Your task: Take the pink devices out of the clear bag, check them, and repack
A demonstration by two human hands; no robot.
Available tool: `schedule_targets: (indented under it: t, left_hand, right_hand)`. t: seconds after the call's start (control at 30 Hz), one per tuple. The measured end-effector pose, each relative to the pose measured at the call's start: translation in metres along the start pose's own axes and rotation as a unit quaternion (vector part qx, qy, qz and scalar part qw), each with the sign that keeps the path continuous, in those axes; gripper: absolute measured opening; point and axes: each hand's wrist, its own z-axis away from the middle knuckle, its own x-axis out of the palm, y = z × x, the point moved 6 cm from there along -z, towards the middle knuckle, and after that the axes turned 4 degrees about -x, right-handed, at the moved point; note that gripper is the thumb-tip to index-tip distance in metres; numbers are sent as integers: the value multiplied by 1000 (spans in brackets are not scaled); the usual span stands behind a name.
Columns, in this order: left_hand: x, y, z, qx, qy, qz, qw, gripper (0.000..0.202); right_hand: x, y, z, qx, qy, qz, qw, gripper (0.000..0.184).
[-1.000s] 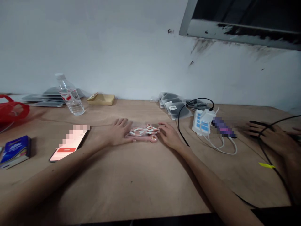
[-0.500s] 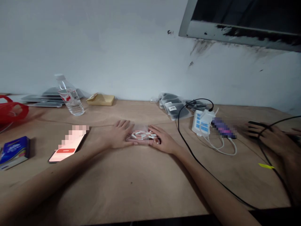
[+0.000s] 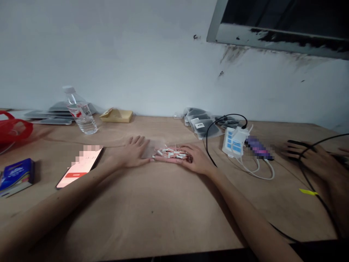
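A clear plastic bag [image 3: 151, 147] lies flat on the table between my hands. Small white and pinkish pieces [image 3: 173, 153] are gathered towards its right end; their exact kind is too small to tell. My left hand [image 3: 135, 152] rests palm down at the bag's left end, fingers spread and thumb pointing at the pieces. Around the right end curls my right hand [image 3: 197, 158], with its thumb along the near side and its fingers over the far side, partly covering the pieces.
Left of my hands are a phone [image 3: 80, 165], a blue box [image 3: 17, 176], a red bag [image 3: 16, 125] and a water bottle [image 3: 81, 111]. A cardboard tray [image 3: 118, 116] and grey packets [image 3: 203, 123] lie by the wall. Rightward are a power strip [image 3: 234, 142], cables and another person's hand [image 3: 313, 156].
My left hand has slid left, away from my right hand. The white and pinkish pieces have shifted right, and more bare plastic shows on the left.
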Motion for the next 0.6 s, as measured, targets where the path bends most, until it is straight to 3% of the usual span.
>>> schedule_targets:
  t: [0.17, 0.33, 0.43, 0.6]
  left_hand:
    - [0, 7, 1, 12, -11, -18, 1000, 95]
    - [1, 4, 0, 8, -32, -22, 999, 94]
    - [2, -7, -1, -32, -45, -24, 998, 91]
    - [3, -25, -3, -146, -30, -41, 988, 68]
  right_hand:
    - [9, -14, -5, -26, -2, -8, 1000, 67]
    - [14, -12, -6, -23, -26, -17, 999, 59]
    - [9, 1, -2, 16, -23, 0, 1000, 55]
    - [3, 18, 4, 60, 3, 15, 998, 51]
